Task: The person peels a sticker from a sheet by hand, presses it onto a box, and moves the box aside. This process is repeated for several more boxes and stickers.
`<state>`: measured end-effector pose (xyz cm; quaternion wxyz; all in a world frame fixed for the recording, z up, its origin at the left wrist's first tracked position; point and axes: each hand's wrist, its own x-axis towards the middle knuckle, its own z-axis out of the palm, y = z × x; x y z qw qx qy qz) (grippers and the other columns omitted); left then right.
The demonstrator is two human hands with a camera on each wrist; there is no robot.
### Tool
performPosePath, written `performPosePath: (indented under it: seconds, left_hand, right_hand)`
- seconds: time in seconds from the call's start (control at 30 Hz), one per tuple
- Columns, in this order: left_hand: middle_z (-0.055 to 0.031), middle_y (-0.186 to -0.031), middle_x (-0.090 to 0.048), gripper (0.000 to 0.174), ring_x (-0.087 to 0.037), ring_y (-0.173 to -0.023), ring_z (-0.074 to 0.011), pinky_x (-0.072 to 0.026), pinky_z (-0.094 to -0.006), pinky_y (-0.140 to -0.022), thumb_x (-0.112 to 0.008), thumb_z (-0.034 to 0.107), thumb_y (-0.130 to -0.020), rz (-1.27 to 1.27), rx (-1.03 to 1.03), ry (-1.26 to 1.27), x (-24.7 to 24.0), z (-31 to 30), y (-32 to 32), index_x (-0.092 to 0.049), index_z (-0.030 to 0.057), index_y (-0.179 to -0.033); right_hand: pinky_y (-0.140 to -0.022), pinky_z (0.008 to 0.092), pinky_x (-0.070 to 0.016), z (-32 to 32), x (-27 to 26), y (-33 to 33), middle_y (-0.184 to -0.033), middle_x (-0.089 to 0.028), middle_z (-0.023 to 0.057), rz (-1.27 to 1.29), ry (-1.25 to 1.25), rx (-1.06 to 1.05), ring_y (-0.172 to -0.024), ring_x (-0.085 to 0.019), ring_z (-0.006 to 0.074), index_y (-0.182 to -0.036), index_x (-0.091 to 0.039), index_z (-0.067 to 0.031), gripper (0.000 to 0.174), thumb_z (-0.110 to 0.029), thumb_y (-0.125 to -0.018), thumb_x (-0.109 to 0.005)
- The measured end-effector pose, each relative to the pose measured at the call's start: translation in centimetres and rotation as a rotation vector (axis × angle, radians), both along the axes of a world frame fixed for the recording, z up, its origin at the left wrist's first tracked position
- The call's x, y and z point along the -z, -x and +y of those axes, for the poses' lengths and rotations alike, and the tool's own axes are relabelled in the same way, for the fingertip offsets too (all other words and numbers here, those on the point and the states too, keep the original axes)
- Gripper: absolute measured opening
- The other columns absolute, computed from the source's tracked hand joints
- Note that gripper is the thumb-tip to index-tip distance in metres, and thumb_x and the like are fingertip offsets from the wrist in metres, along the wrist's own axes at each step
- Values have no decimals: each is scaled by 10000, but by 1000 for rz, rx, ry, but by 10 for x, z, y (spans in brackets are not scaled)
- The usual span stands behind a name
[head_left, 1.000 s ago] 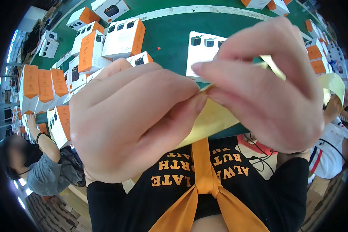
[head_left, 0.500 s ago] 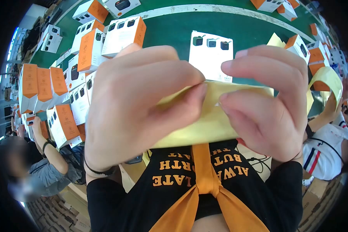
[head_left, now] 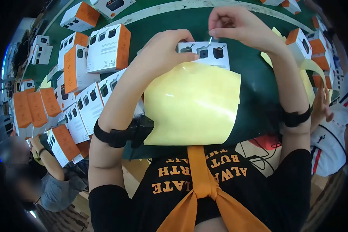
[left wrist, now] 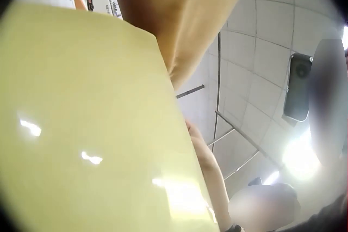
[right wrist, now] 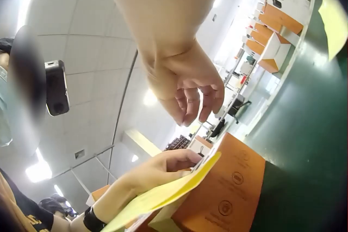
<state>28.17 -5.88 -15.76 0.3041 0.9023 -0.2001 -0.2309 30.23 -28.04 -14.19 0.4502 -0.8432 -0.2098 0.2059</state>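
Note:
A white box (head_left: 219, 58) with speaker pictures lies on the table, its orange side (right wrist: 228, 188) facing the right wrist. A glossy yellow sheet (head_left: 193, 104) covers its near part and extends toward the person; the sheet fills much of the left wrist view. My left hand (head_left: 164, 48) grips the box's far left edge, fingers bent over it and thumb across the printed face just above the sheet's top edge. Raised beyond the box, my right hand (head_left: 236, 26) pinches a small whitish strip (head_left: 210, 41). That strip is not distinguishable in the right wrist view.
Several white and orange boxes (head_left: 108, 48) crowd the green table (head_left: 259, 100) on the left. More boxes (head_left: 299, 45) and loose yellow sheets (head_left: 306, 79) are on the right. A person sits at each side, with an arm (head_left: 50, 162) reaching in at left.
Both hands have moved away from the head camera toward the box. The left hand has gone from pinching the sheet to the box's edge; the right has lifted away. The sheet now lies spread out.

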Motion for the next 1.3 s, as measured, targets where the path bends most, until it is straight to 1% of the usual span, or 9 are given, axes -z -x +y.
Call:
performPosePath:
  seconds: [0.33, 0.77, 0.83, 0.87, 0.93, 1.07, 1.13, 1.23, 1.3]
  left_hand:
    - [-79, -948, -604, 347, -513, -667, -147, -434, -280, -616, -711, 188, -767, -95, 9, 81, 15, 6, -1, -586, 20, -1044]
    - [-94, -978, -608, 379, -541, -745, -151, -445, -283, -659, -719, 199, -763, -76, -38, 70, 18, 6, -2, -571, 24, -1065]
    - [-109, -997, -611, 388, -557, -790, -167, -453, -288, -694, -722, 198, -759, -101, -53, 71, 22, 6, -3, -562, 19, -1064]
    - [-126, -1017, -612, 394, -570, -851, -194, -456, -298, -740, -721, 194, -756, -99, -46, 115, 27, 7, -4, -554, 14, -1064]
    - [-169, -1068, -613, 440, -593, -998, -277, -452, -322, -850, -724, 185, -745, -93, -34, 162, 30, 8, -9, -520, 5, -1091]
    - [-168, -1119, -611, 566, -580, -1071, -299, -441, -338, -880, -734, 206, -733, -179, -32, 61, 2, 15, 1, -459, 32, -1196]
    - [-117, -1136, -621, 589, -629, -780, -201, -479, -287, -675, -734, 124, -723, -172, -61, 138, -29, 33, 10, -459, 65, -1240]
    - [-109, -1109, -628, 559, -589, -660, -207, -469, -305, -643, -743, 175, -734, -132, -123, 266, -73, 58, 35, -479, 67, -1214]
    - [-61, -1115, -632, 527, -389, -461, -61, -374, -208, -484, -743, 107, -730, -34, -267, 289, -87, 71, 54, -520, 73, -1206]
  right_hand:
    - [-572, 229, -404, 11, 34, -15, -695, -575, 21, -39, -74, -93, -654, -521, 73, -801, -587, -5, 124, -117, -797, -639]
    - [-645, 264, -445, 16, 41, -11, -732, -575, 34, -22, 114, -29, -734, -558, 111, -939, -589, -48, 126, -83, -822, -618]
    - [-685, 332, -443, 7, 66, -18, -742, -571, 73, -1189, 639, 83, -801, -561, 210, -931, -621, -65, 126, -124, -819, -634]
    - [-685, 332, -443, 11, 64, -14, -742, -571, 73, -1203, 635, 86, -801, -561, 210, -931, -621, -65, 126, -124, -819, -634]
    - [-742, 366, -432, 24, 52, 5, -780, -578, 86, -564, 142, -92, -877, -535, 272, -864, -635, -63, 98, -151, -820, -628]
    - [-812, 371, -424, 23, 44, 17, -891, -608, 87, -744, 466, -33, -916, -527, 282, -917, -634, -23, 202, -163, -771, -645]
    - [-857, 409, -423, 26, 22, 32, -1050, -589, 130, -802, 381, -89, -978, -529, 313, -1080, -589, -13, 431, -284, -752, -654]
    - [-1007, 478, -336, 31, 28, 63, -1246, -437, 286, -896, 591, -321, -1123, -462, 399, -1298, -411, 37, 851, -372, -625, -734]
    - [-1020, 490, -319, 30, 26, 54, -1274, -407, 287, -841, 652, -351, -1148, -441, 413, -1328, -375, 20, 925, -417, -602, -746]
